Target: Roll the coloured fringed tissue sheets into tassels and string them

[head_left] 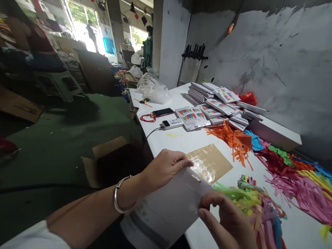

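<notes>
A whitish flat packet (171, 207) with a small hang hole near its top edge is tilted in front of me, its lower part blurred. My left hand (166, 167), a silver bangle on its wrist, is closed on the packet's top left corner. Thumb and fingers of my right hand (225, 218) pinch its right edge. Just beyond, a brown backing sheet (221, 164) of round clear stickers lies on the white table (166, 143). Bundles of green, yellow and pink paper tassels (254, 200) lie close to my right hand.
Printed packets (193, 117) are piled toward the wall, beside a phone (163, 112), a red cord and a small device on a white box. Orange tassels (240, 141) and other colours line the right. An open carton (109, 148) stands on the floor; a person sits far left.
</notes>
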Available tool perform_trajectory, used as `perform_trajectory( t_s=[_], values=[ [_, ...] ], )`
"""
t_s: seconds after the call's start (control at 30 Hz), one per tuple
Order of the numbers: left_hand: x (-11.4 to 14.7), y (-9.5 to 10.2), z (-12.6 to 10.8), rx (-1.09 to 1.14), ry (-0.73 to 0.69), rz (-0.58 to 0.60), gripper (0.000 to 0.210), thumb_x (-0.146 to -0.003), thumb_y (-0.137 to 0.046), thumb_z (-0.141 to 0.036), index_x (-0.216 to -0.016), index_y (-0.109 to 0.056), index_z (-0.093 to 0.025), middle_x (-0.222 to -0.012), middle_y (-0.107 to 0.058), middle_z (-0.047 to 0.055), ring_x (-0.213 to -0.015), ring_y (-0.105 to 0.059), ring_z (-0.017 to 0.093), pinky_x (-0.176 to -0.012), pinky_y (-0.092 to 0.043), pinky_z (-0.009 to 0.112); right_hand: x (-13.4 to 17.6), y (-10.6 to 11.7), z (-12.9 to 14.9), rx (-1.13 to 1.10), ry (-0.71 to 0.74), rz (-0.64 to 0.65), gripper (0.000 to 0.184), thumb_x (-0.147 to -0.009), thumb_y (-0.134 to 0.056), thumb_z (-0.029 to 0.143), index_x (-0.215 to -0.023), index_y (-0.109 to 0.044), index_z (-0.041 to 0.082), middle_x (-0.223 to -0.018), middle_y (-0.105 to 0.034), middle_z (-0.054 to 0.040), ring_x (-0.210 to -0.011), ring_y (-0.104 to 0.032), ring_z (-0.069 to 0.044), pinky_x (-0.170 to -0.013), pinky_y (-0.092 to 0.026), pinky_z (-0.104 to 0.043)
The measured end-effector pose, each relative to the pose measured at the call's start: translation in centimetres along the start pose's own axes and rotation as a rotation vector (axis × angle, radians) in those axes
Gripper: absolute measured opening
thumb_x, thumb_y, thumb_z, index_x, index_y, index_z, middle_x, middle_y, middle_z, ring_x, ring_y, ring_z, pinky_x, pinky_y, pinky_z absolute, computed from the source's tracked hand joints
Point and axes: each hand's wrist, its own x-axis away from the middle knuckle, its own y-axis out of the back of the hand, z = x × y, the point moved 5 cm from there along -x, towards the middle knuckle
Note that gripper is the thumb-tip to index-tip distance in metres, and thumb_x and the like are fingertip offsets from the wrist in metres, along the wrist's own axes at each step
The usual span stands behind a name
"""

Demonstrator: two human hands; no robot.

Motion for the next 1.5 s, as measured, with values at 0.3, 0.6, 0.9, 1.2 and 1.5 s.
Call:
perform_trajectory(
  t_s=[0.3, 0.6, 0.9, 1.2, 1.5],
  values=[
    [0.3, -4.4, -4.0, 0.047, -0.154, -0.026, 0.036, -0.092, -0.057, -0.040, -0.073, -0.073, -0.015, -0.064, -0.068, 0.001, -0.063, -0.058, 0.014, -0.060, -0.038, 0.023, 2.4, 2.6, 0.8, 0.419, -0.038, -0.187, 0.007, -0.092, -0.064, 0.029, -0.086, -0.065, 0.026, -0.080, -0.065, 0.0019, -0.073, -0.055, -0.017, -0.069, -0.042, -0.026],
    [0.1, -6.1, -4.2, 0.044, -0.165, 0.028, 0.041, -0.093, -0.055, -0.043, -0.069, -0.070, -0.014, -0.061, -0.065, 0.000, -0.061, -0.054, 0.013, -0.059, -0.036, 0.023, 3.5, 3.0, 0.4, 0.499, -0.024, -0.245, 0.003, -0.094, -0.062, 0.026, -0.090, -0.062, 0.026, -0.083, -0.064, 0.0025, -0.075, -0.055, -0.017, -0.072, -0.040, -0.028],
    [0.1, -6.7, -4.0, 0.132, -0.124, 0.072, 0.040, -0.091, -0.056, -0.043, -0.065, -0.066, -0.015, -0.059, -0.058, -0.002, -0.059, -0.047, 0.011, -0.055, -0.034, 0.021, 3.9, 2.1, 0.2, 0.696, 0.139, -0.332, 0.007, -0.099, -0.056, 0.020, -0.103, -0.058, 0.025, -0.086, -0.066, 0.0016, -0.074, -0.058, -0.017, -0.076, -0.042, -0.031],
    [0.4, -6.7, -3.7, 0.183, -0.117, 0.102, 0.041, -0.091, -0.058, -0.046, -0.066, -0.067, -0.014, -0.060, -0.059, -0.001, -0.059, -0.049, 0.012, -0.055, -0.035, 0.021, 3.3, 3.5, -0.8, 0.771, 0.090, -0.301, 0.043, -0.092, -0.060, 0.062, -0.112, -0.062, 0.024, -0.104, -0.069, -0.0069, -0.096, -0.062, -0.027, -0.088, -0.042, -0.041],
    [0.2, -7.0, -3.3, 0.152, -0.107, 0.132, 0.045, -0.090, -0.057, -0.050, -0.067, -0.070, -0.013, -0.060, -0.059, 0.000, -0.059, -0.050, 0.013, -0.055, -0.035, 0.022, 2.9, 3.9, -2.3, 0.382, -0.167, -0.066, 0.034, -0.096, -0.057, 0.057, -0.102, -0.070, 0.027, -0.094, -0.073, -0.0006, -0.087, -0.066, -0.020, -0.077, -0.047, -0.029]
  ],
)
